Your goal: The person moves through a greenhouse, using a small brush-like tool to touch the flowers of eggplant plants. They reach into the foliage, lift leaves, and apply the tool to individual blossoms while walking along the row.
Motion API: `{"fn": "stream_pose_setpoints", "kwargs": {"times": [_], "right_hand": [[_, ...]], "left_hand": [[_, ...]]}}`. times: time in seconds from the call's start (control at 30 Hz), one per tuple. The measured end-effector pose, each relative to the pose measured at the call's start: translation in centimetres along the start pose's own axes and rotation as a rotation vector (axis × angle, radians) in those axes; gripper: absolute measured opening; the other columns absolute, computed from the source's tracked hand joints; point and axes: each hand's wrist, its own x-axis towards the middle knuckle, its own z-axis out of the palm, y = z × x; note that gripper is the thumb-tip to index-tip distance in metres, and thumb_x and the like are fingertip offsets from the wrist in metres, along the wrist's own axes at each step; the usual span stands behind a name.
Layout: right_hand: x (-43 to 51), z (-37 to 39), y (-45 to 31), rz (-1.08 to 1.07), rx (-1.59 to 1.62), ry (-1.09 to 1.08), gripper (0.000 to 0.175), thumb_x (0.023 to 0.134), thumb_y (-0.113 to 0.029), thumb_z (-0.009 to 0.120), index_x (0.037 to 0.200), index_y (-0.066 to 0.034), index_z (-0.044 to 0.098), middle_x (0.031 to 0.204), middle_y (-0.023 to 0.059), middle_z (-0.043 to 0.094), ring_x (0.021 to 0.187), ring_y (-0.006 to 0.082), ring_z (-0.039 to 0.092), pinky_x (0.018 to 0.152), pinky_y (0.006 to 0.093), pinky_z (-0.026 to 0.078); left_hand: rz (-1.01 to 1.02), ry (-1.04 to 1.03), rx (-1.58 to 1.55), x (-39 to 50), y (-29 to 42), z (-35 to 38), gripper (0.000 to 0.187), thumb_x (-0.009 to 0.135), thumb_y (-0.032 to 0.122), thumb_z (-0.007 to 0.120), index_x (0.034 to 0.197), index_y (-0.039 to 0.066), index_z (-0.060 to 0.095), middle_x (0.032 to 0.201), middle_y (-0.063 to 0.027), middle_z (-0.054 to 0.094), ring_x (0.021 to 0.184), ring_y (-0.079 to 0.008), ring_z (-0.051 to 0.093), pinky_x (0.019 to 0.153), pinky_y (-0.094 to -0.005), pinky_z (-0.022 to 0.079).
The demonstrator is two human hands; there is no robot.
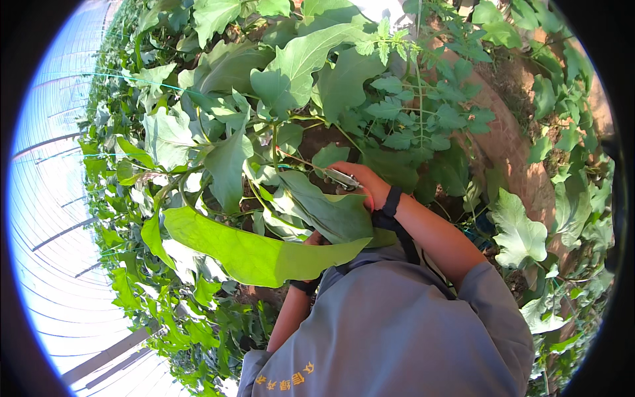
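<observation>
My right hand (364,178) is closed around a metal hand cutting tool (346,179), with a red part showing beside the palm. The tool points left toward the stems of a broad-leaved plant, which looks like an eggplant. A thin reddish-tipped strip lies just past the tool, and I cannot tell whether it touches it. Below and to the left, my left hand (315,240) is mostly hidden behind a large green leaf (342,213), so its grip does not show. A long bright leaf (238,243) spreads in front of my left wrist.
Dense foliage surrounds both hands. A leafy tomato-like plant (397,111) climbs a vertical string at the upper right. A green line (149,82) crosses the upper left. Bare soil (506,144) curves down the right, and a ribbed greenhouse cover (59,173) stands at the left.
</observation>
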Motion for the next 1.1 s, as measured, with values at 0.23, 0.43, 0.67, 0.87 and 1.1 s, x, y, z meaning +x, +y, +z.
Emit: {"fn": "stream_pose_setpoints", "kwargs": {"times": [0.23, 0.43, 0.67, 0.87, 1.1], "right_hand": [[0.4, 0.3, -0.8, 0.029, -0.084, 0.062, 0.037, 0.094, -0.004, 0.068, 0.131, -0.0087, 0.063, 0.119, -0.0012, 0.065, 0.103, 0.0069, 0.06, 0.087, 0.0234, 0.051], [-0.5, 0.6, -0.8, 0.047, -0.08, 0.094, 0.025, 0.106, -0.024, 0.055, 0.122, -0.0112, 0.069, 0.112, -0.0034, 0.066, 0.104, 0.0063, 0.061, 0.087, 0.0268, 0.052], [-7.7, -5.4, -0.5, -0.246, -0.861, 0.178, 0.035, 0.087, -0.006, 0.07, 0.122, -0.004, 0.066, 0.11, 0.0102, 0.068, 0.101, 0.0223, 0.067, 0.089, 0.0335, 0.053], [-22.8, -11.1, -1.0, -0.204, -1.271, 0.54, 0.039, 0.075, -0.001, 0.068, 0.114, -0.0036, 0.065, 0.103, 0.0182, 0.067, 0.099, 0.04, 0.065, 0.086, 0.0421, 0.053], [-37.6, -17.4, 3.6, -0.315, -1.215, 1.197, 0.053, 0.088, 0.007, 0.061, 0.138, -0.006, 0.052, 0.119, 0.0128, 0.064, 0.111, 0.0221, 0.063, 0.095, 0.0337, 0.05]], "left_hand": [[0.181, 0.081, 0.108, -0.4, -3.5, -1.4, 0.03, 0.091, 0.013, 0.071, 0.118, 0.0, 0.065, 0.1, -0.0134, 0.074, 0.093, -0.0211, 0.07, 0.079, -0.0365, 0.055], [-0.064, 0.073, -0.227, 0.0, -2.7, -0.6, 0.022, 0.089, 0.02, 0.073, 0.097, 0.0, 0.067, 0.081, -0.0145, 0.069, 0.076, -0.0216, 0.066, 0.068, -0.0389, 0.052], [-0.085, -0.207, 0.436, 2.9, -4.0, 2.0, 0.035, 0.09, 0.023, 0.075, 0.119, 0.003, 0.072, 0.101, -0.0181, 0.077, 0.093, -0.0275, 0.073, 0.082, -0.0388, 0.056], [0.365, -0.466, 0.339, 8.3, -1.0, 9.8, 0.061, 0.096, 0.024, 0.072, 0.149, 0.004, 0.048, 0.149, -0.018, 0.056, 0.129, -0.0299, 0.058, 0.109, -0.0412, 0.046], [0.262, -0.809, 0.17, 13.0, 15.9, 23.1, 0.07, 0.099, 0.027, 0.07, 0.156, 0.005, 0.037, 0.152, -0.0182, 0.052, 0.133, -0.027, 0.057, 0.106, -0.0405, 0.049]]}}
